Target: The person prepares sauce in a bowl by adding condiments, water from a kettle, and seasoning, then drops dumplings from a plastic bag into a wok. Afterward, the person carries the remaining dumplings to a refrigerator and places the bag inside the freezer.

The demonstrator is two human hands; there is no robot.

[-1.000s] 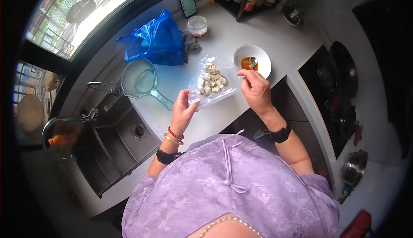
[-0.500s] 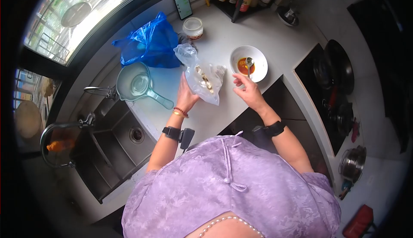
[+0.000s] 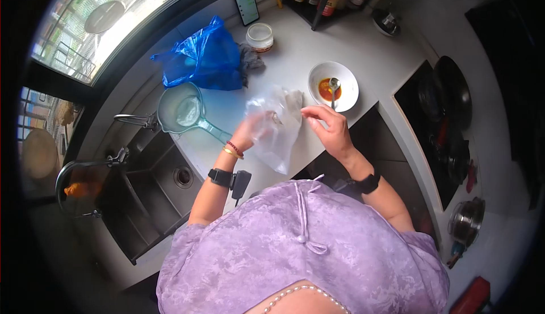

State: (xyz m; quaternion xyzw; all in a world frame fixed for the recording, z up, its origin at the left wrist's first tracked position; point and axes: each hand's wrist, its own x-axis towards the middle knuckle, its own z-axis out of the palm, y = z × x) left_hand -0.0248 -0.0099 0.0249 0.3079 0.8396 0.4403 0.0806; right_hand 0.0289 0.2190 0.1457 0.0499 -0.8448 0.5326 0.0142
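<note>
In the head view, a clear plastic bag (image 3: 272, 144) is seen over the counter (image 3: 289, 47), with a small dark-edged lump showing through it. At its nine o'clock, the left hand (image 3: 245, 135) is partly covered by the plastic; its fingers are blurred, so its grip cannot be told. At three o'clock, the right hand (image 3: 334, 134) is held with bent fingers narrowly spaced by the bag's edge; whether plastic is pinched cannot be told. From the bag, a white bowl (image 3: 347, 97) holding reddish sauce and a spoon (image 3: 334, 86) is found at two o'clock, and a jar (image 3: 260, 37) at twelve.
</note>
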